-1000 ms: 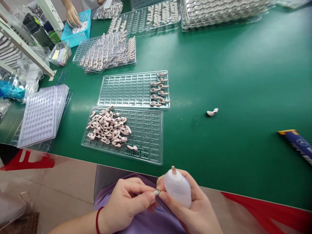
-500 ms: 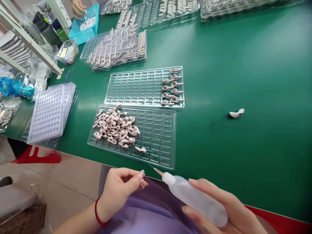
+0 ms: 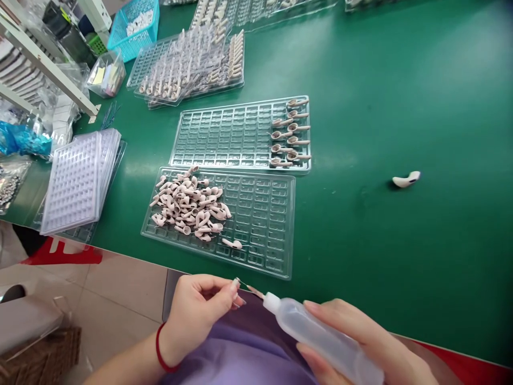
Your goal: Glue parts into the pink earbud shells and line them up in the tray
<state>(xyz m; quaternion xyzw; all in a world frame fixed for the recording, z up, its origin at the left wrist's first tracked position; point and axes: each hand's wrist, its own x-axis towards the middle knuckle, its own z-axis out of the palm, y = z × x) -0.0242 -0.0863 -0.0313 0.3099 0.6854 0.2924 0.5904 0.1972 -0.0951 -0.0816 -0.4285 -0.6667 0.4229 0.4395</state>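
My right hand [image 3: 360, 342] grips a translucent squeeze bottle [image 3: 320, 339] with a thin nozzle pointing left. My left hand [image 3: 200, 310] pinches a tiny metal piece [image 3: 237, 281] at its fingertips, right at the nozzle tip. Both hands hover over my lap, just off the green table's [image 3: 401, 107] near edge. In front lies a clear tray [image 3: 264, 219] bearing a heap of pink earbud shells [image 3: 188, 206]. Behind it, a second clear tray [image 3: 224, 136] holds several shells [image 3: 290, 133] seated in its right-hand columns.
One white shell [image 3: 406, 179] lies alone on the table to the right. A stack of clear trays [image 3: 78, 179] sits at the left. Filled trays [image 3: 188, 69], a blue basket [image 3: 132, 27] and a white rack [image 3: 48, 69] stand at the back left.
The bottle went from upright in my right hand to lying tilted, nozzle leftward. My hands drew apart, then the nozzle tip closed on the piece in my left fingers. The view shifted.
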